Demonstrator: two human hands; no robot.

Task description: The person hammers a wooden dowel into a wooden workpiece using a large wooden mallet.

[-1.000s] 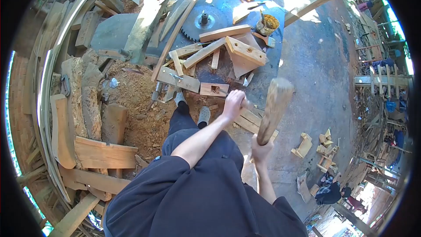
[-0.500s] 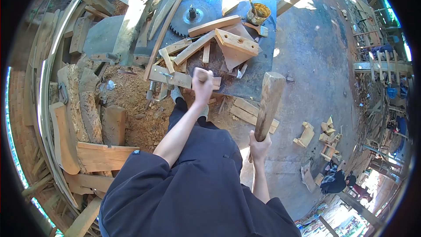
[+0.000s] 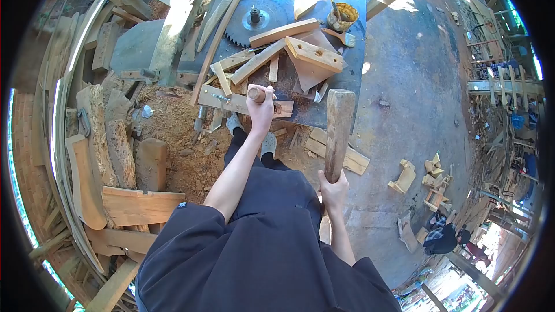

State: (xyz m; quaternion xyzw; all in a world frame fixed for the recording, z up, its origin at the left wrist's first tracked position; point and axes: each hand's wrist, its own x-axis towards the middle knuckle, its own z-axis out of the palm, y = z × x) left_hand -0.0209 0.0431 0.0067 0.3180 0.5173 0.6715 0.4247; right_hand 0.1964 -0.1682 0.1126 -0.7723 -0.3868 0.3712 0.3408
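My left hand point(image 3: 262, 114) is closed around the upright round wooden handle of a chisel point(image 3: 256, 94); the blade is hidden below the fist. Under it lies a light wooden board point(image 3: 236, 103) at the near edge of the metal table, with a dark cut patch near its right end. My right hand point(image 3: 333, 189) grips the lower end of a heavy wooden mallet point(image 3: 340, 121). The mallet's thick head points up and away from me, to the right of the chisel and apart from it.
On the metal table point(image 3: 347, 104) are a circular saw blade point(image 3: 254, 18), a block with holes point(image 3: 314, 55), several wood strips, a yellow tin point(image 3: 342, 16) and a brush point(image 3: 348, 39). Timber point(image 3: 141, 207) is stacked at left. A person point(image 3: 442, 240) is at lower right.
My left hand and the chisel have shifted slightly left, baring the board's right end. The mallet has swung left and now stands more upright, with my right hand a little further left.
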